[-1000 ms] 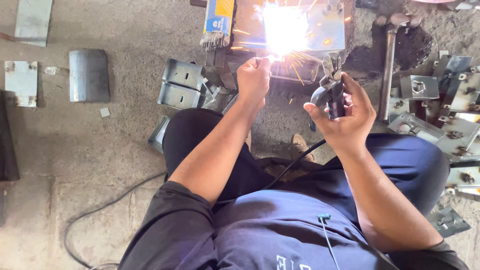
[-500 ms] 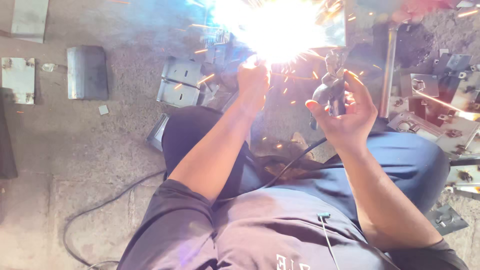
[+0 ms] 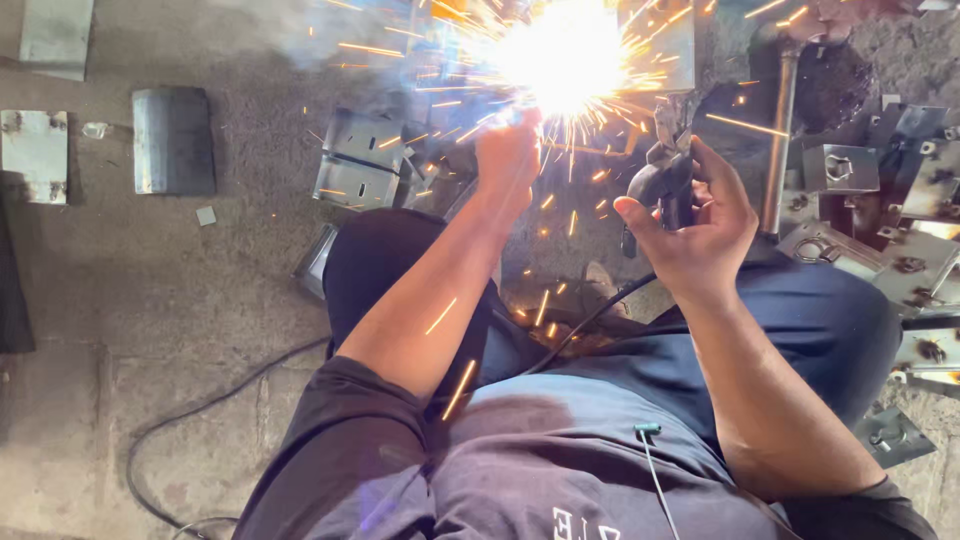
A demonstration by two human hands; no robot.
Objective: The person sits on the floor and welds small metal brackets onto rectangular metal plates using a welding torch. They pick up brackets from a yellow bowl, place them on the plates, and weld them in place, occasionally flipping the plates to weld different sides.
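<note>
The concrete floor (image 3: 150, 290) carries cut metal brackets (image 3: 880, 200) along its right edge and grey plates (image 3: 172, 140) toward its left. At the far edge the welding flare (image 3: 565, 55) has swelled since a second ago, throwing sparks wider: the arc is running strong. The right hand (image 3: 690, 215) stays closed around the black electrode holder (image 3: 660, 185); the left hand (image 3: 508, 155) reaches into the glare, grip unclear.

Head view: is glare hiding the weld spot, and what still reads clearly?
Head view: arc glare blows out the weld spot and left hand's fingertips; smoke hazes the top; right hand on the electrode holder and floor plates stay sharp.
</note>
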